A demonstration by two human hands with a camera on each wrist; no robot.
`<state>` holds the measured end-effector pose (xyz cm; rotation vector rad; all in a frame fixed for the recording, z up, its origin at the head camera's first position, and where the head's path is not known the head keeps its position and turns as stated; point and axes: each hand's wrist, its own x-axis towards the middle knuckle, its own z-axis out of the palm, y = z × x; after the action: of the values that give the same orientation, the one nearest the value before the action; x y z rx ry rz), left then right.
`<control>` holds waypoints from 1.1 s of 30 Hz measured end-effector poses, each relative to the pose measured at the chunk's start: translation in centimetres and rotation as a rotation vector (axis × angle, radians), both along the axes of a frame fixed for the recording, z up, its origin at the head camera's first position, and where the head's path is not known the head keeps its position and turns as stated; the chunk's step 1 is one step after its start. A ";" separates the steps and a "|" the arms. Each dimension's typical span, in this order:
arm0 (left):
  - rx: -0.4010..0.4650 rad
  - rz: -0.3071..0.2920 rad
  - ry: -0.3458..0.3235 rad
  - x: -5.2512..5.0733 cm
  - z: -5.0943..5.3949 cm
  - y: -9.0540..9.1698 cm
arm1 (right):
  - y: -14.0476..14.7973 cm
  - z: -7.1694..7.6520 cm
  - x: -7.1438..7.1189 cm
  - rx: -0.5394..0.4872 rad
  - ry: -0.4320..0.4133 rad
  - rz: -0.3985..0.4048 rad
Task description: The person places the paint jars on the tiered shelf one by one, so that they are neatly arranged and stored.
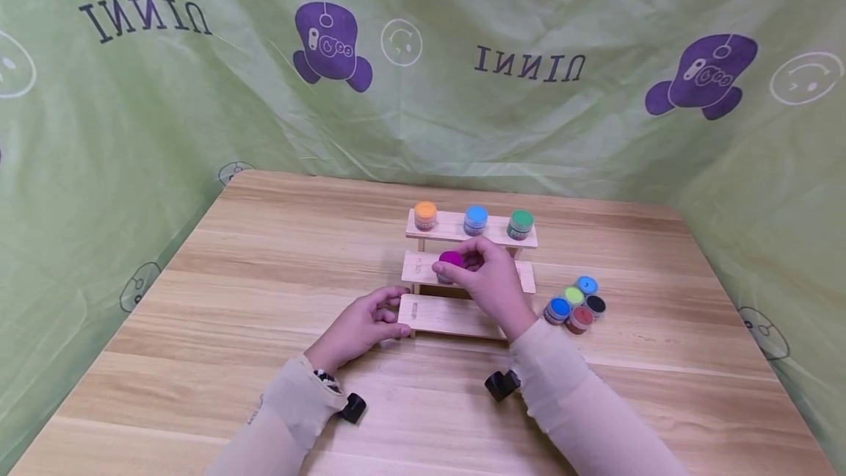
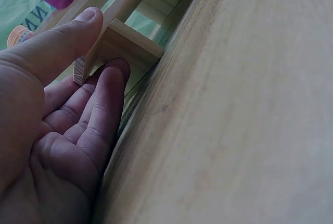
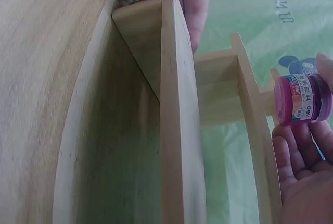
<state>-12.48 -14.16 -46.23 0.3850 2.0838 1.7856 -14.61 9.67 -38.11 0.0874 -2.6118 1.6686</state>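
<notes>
A three-step wooden stand [image 1: 456,314] is on the table. The left hand [image 1: 360,325] grips the left end of its lowest step, thumb at the edge and fingers behind it in the left wrist view [image 2: 67,104]. Between thumb and fingers, the right hand [image 1: 492,281] holds a magenta jar [image 1: 452,258] at the middle step, left of its centre. The jar [image 3: 302,99] appears upright relative to the stand; whether its base touches the step cannot be told. Orange [image 1: 426,216], blue [image 1: 476,220] and green [image 1: 521,224] jars stand on the top step.
Right of the stand, several jars sit grouped on the table, among them a black one [image 1: 595,305], a red-brown one [image 1: 579,319] and a yellow-green one [image 1: 573,297]. A green printed cloth [image 1: 423,131] hangs behind and beside the wooden table [image 1: 264,255].
</notes>
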 end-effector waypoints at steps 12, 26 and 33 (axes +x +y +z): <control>-0.010 -0.001 0.009 -0.1 -0.1 0.0 | -1.7 -0.1 -0.1 -0.021 0.018 -0.011; -0.026 -0.011 0.031 0.0 0.1 -0.1 | -3.3 -0.2 -0.2 -0.002 0.027 -0.052; -0.024 -0.013 0.040 0.0 0.0 -0.1 | -4.0 -0.6 -0.2 -0.037 0.037 -0.083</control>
<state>-12.50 -14.22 -46.23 0.4297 2.1230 1.7584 -14.82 5.65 -38.69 0.0079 -2.5201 1.6706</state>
